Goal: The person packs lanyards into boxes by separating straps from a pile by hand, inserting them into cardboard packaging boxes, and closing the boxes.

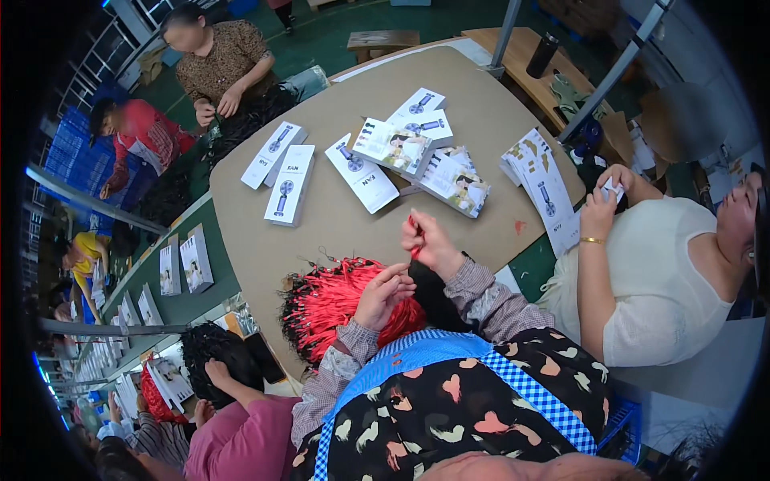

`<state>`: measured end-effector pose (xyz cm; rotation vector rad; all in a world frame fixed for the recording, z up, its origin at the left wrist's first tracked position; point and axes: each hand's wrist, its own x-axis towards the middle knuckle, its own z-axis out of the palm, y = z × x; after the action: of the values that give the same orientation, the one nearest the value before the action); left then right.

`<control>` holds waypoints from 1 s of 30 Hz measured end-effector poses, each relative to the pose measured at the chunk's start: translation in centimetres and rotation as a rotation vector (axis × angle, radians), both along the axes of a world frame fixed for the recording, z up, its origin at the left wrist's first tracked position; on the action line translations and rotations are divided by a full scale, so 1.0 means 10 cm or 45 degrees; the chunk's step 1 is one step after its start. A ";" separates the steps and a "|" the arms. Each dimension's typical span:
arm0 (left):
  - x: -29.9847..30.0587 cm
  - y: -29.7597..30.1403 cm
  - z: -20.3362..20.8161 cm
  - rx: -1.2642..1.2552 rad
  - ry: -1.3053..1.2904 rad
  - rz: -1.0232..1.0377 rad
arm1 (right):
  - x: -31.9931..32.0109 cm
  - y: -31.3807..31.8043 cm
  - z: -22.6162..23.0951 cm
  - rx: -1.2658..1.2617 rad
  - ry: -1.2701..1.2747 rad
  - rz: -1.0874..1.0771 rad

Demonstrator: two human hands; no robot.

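My right hand (433,243) is closed in a fist, with a short length of red strap (414,232) showing at its fingers, above the table's near side. Just left of it and lower, my left hand (383,297) has its fingers drawn together; what they pinch, if anything, is too small to make out. A big heap of red wrist straps (333,297) with black cord ends lies beside and under my left hand. Below my right hand sits a black bundle (439,301), partly hidden by my sleeve.
White printed boxes (289,184) and more boxes (455,183) lie across the brown tabletop (241,220). A fanned stack of flat cartons (545,192) is at the right, beside a seated person (666,272). Other people work at the left. A metal post (618,68) stands behind.
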<state>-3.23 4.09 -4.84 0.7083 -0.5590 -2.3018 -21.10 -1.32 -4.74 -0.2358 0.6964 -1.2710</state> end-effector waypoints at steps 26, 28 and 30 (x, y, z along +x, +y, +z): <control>0.56 -0.38 -1.10 0.091 -0.474 0.500 | 0.40 -0.69 -1.29 -0.646 2.144 0.661; 0.74 -0.55 -1.43 -0.526 -1.416 0.680 | 0.56 -0.61 -1.38 -0.659 2.087 0.747; 0.88 -0.73 -1.58 -0.727 -1.666 0.761 | 0.64 -0.56 -1.33 -0.649 2.028 0.842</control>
<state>5.58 -3.19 -20.61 1.7231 -1.2569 -0.8167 -14.73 -6.92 -17.99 -1.8483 1.4084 -0.3646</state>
